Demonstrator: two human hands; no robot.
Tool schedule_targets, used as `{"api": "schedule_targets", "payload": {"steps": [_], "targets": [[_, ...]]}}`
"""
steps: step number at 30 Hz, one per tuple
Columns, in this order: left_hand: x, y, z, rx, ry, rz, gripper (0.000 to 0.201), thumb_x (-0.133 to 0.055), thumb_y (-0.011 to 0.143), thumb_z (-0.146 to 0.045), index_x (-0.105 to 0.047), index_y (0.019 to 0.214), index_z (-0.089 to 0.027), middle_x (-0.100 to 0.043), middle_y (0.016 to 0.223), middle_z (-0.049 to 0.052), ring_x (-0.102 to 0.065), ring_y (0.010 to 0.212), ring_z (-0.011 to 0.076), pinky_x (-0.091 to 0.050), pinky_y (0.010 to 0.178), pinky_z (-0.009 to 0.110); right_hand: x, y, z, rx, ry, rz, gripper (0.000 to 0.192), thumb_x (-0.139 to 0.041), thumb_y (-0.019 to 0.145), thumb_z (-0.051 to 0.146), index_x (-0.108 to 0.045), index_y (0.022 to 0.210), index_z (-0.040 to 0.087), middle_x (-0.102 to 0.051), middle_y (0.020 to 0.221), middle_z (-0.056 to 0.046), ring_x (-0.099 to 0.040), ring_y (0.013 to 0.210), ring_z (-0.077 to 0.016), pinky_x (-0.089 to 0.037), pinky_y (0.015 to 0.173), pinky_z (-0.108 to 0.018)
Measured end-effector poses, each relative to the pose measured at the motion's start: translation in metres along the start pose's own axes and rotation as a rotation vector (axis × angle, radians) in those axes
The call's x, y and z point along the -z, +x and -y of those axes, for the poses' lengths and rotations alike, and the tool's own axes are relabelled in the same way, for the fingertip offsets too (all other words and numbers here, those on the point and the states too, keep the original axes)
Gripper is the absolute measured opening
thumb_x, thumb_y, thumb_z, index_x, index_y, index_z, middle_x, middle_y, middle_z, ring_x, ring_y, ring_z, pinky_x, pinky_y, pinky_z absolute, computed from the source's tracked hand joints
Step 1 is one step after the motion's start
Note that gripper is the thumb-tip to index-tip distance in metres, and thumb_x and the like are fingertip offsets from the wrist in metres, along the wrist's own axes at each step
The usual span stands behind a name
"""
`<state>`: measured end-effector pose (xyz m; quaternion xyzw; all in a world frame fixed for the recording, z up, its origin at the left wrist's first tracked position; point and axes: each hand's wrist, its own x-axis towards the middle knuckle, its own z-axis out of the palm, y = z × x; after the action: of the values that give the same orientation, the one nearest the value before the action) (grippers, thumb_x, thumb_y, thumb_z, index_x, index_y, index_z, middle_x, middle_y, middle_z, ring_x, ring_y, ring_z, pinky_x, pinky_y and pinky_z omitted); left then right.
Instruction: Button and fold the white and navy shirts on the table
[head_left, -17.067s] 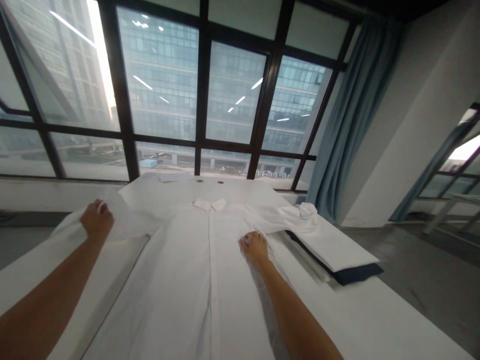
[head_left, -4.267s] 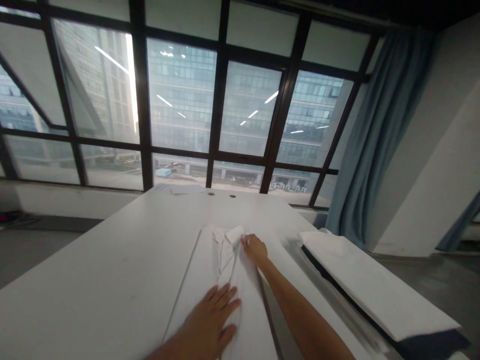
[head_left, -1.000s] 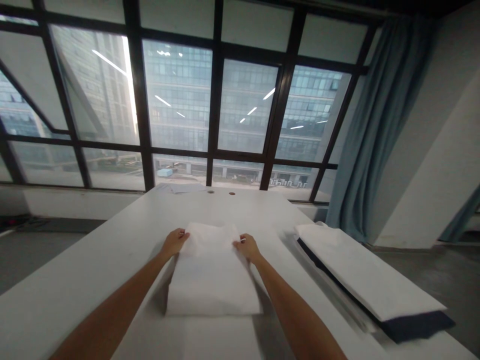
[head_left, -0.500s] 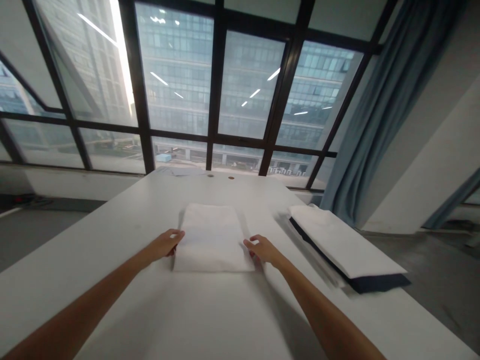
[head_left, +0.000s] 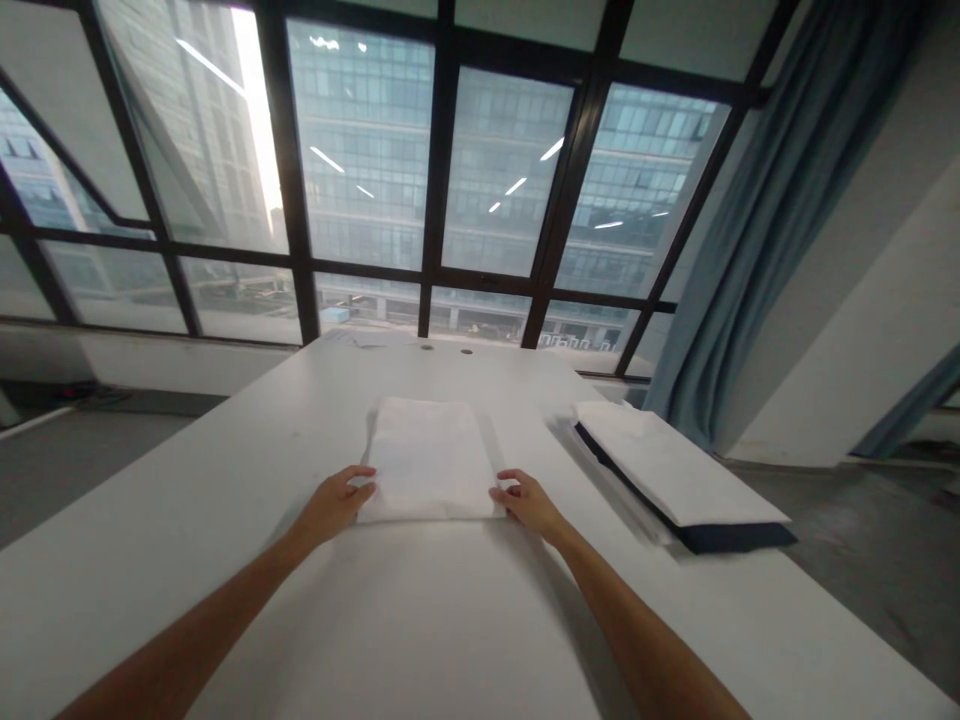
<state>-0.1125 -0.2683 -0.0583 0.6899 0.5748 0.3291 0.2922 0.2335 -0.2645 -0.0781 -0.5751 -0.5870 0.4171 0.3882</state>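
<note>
**A:** What is on the table in front of the person right now?

**B:** A white garment [head_left: 429,458], folded into a neat flat rectangle, lies in the middle of a long white table [head_left: 187,520]. The person stands at the near end with both bare arms stretched forward.

**A:** Where are the 2 hands?

**B:** The left hand [head_left: 334,500] sits at the near left corner of the folded piece, fingers loosely curled, fingertips touching its edge. The right hand [head_left: 527,498] mirrors it at the near right corner, thumb and fingers lightly pinching the edge. Neither hand has lifted the cloth; it lies flat.

**A:** Which step does this look like?

**B:** My reading is that the folding is finished and the hands are squaring or taking hold of the bundle at its 2 near corners.

**A:** What would the next move call for?

**B:** I judge an even grip on both sides, with fingers slid under the layers, so the folds do not slip apart when it is moved.

**A:** Anything else nearby?

**B:** To the right, well apart, a stack of folded cloth [head_left: 675,475], white on top with a dark layer beneath, rests near the table's edge. Behind is a wall of dark-framed windows [head_left: 442,180] and a blue curtain [head_left: 757,200].
</note>
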Motion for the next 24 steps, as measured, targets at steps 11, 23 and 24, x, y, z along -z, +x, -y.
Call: {"api": "schedule_targets", "payload": {"steps": [11, 23, 24], "targets": [[0.006, -0.020, -0.021, -0.094, 0.696, 0.051, 0.028, -0.042, 0.085, -0.017, -0.067, 0.098, -0.017, -0.071, 0.079, 0.006, -0.066, 0.077, 0.0199, -0.046, 0.075, 0.032, 0.001, -0.010, 0.027, -0.035, -0.613, 0.066, 0.024, -0.061, 0.076, 0.020, -0.057, 0.100, 0.017, -0.064, 0.073, -0.002, -0.060, 0.064, -0.0149, -0.043, 0.060, -0.025], [-0.081, 0.016, -0.009, -0.599, 0.697, 0.055, 0.059, -0.024, 0.097, -0.049, -0.040, 0.143, -0.015, -0.039, 0.148, 0.011, -0.033, 0.138, 0.0230, -0.027, 0.112, 0.043, -0.074, 0.005, 0.036, 0.452, -0.972, 0.150, 0.067, -0.023, 0.094, 0.058, -0.030, 0.148, 0.017, -0.026, 0.154, -0.010, -0.018, 0.143, -0.0247, -0.009, 0.114, -0.047], [-0.082, 0.017, -0.005, -0.582, 0.702, 0.054, 0.060, -0.025, 0.097, -0.051, -0.040, 0.143, -0.015, -0.038, 0.148, 0.011, -0.032, 0.138, 0.0233, -0.027, 0.112, 0.043, -0.070, 0.010, 0.032, 0.421, -0.966, 0.167, 0.072, -0.021, 0.093, 0.063, -0.028, 0.148, 0.017, -0.024, 0.155, -0.010, -0.016, 0.143, -0.0246, -0.009, 0.114, -0.047]]}}
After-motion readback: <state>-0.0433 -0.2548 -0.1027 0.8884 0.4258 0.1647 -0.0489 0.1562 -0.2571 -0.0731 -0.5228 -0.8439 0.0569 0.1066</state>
